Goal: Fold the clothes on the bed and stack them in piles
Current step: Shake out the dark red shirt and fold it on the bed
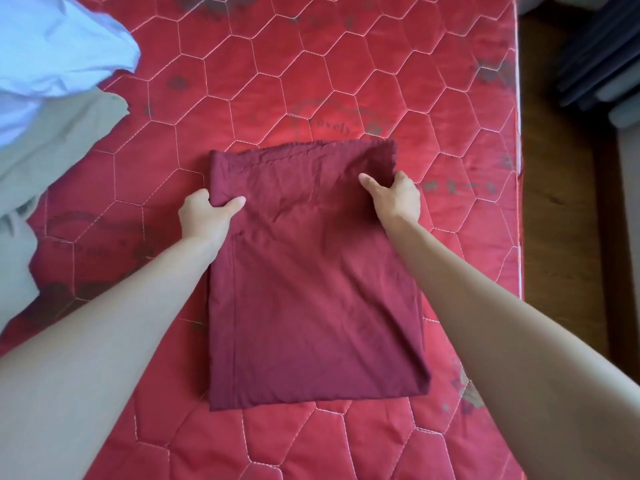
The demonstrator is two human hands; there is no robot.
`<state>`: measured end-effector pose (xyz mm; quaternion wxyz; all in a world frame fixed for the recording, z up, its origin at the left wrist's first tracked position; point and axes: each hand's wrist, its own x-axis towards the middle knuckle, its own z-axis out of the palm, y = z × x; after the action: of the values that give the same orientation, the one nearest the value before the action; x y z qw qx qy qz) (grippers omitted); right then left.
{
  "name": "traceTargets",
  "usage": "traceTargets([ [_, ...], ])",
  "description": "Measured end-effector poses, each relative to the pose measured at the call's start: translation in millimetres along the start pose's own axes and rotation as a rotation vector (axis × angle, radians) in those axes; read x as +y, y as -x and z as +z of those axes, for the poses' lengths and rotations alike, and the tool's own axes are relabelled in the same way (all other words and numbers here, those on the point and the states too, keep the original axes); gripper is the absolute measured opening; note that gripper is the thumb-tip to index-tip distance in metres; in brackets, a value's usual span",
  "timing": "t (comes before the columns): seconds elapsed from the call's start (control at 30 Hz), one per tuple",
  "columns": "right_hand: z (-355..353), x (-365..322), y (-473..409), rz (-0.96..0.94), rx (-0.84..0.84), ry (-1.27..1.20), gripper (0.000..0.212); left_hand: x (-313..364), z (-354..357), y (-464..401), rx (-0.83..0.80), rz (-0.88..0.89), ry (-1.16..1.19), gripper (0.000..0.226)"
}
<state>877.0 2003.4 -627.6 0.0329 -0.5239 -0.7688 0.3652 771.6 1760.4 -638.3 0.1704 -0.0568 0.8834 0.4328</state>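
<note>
Both hands grip the far half of a folded maroon garment (pixel 311 289) that lies flat on the bed. The left hand (pixel 204 213) holds the garment's left edge, its thumb lying on top of the cloth and its fingers curled under the fold. The right hand (pixel 394 195) pinches the right edge near the far right corner, thumb stretched across the top and pointing inward, fingers tucked round the edge. Both bare forearms reach in from the near side, one along each side of the cloth.

The garment forms a rough rectangle, longer than wide, with creases across its far half and a smoother near half; its near right corner looks slightly thick and rounded. It sits about midway across a red quilted mattress (pixel 346 64) stitched in a pale hexagon pattern with faded dark prints.

At the far left of the bed lie unfolded clothes: a light blue garment (pixel 59 39) on top of a pale grey-beige one (pixel 52 147), well apart from the maroon one. Beyond the mattress's right edge runs a brown wooden floor (pixel 554 202).
</note>
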Motion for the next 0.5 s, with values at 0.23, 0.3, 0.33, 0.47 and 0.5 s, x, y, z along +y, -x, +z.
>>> traceTargets([
  [0.23, -16.9, -8.0, 7.5, -0.023, 0.091, -0.197, 0.016, 20.2, -8.5, 5.4, -0.125, 0.130, 0.071, 0.045],
  [0.3, -36.0, -2.7, 22.1, -0.072, 0.073, -0.343, 0.014, 28.9, -17.2, 14.6, -0.277, 0.093, 0.231, 0.034],
  [0.33, -47.4, 1.2, 29.1, -0.090, 0.052, -0.421, 0.011, 31.6, -22.6, 17.6, -0.370, 0.068, 0.299, 0.026],
  [0.47, -87.6, 17.4, 39.0, -0.123, 0.033, -0.597, 0.005, 46.1, -36.5, 16.5, -0.606, 0.010, 0.501, 0.023],
  [0.5, -89.4, 21.6, 36.6, -0.116, 0.039, -0.601, 0.004, 47.3, -34.0, 14.2, -0.612, 0.003, 0.505, 0.023],
])
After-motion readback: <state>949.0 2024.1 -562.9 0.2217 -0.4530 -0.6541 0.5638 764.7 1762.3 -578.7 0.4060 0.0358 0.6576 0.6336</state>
